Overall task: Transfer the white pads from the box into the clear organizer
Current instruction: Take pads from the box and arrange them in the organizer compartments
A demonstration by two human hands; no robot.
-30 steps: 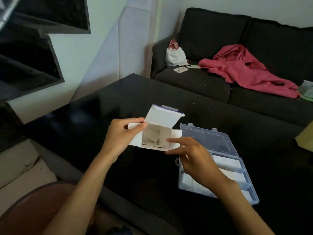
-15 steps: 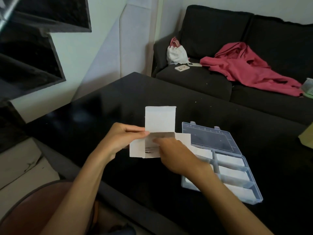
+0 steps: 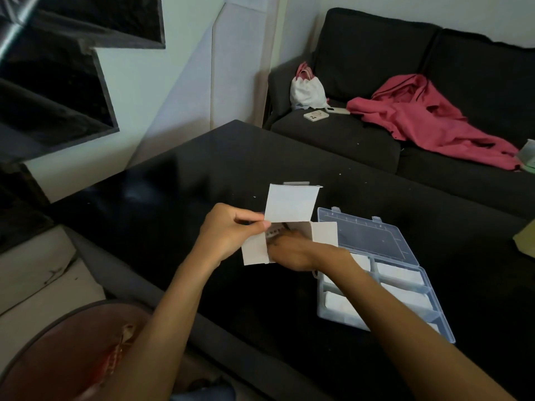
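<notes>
My left hand (image 3: pixel 231 231) grips the left side of a small white cardboard box (image 3: pixel 289 206) held over the black table, its top flap standing up and its side flaps spread. My right hand (image 3: pixel 292 250) is pushed into the box's open mouth; its fingertips are hidden inside, so what they hold cannot be seen. Just to the right lies the clear organizer (image 3: pixel 428 311) with its lid (image 3: pixel 362 233) folded back flat. White pads (image 3: pixel 401 274) fill several of its compartments. My right forearm crosses the organizer's near-left corner.
The black table (image 3: pixel 202 175) runs to a near-left edge above a pale floor. A dark sofa (image 3: pixel 376 68) behind carries a pink garment (image 3: pixel 428 117), a white pouch (image 3: pixel 307 91) and a phone (image 3: pixel 316 114). A yellowish object (image 3: pixel 527 238) sits at the table's right edge.
My right hand went from hovering in front of the box to reaching deep inside it. The left hand tilted the box so its top flap stands upright.
</notes>
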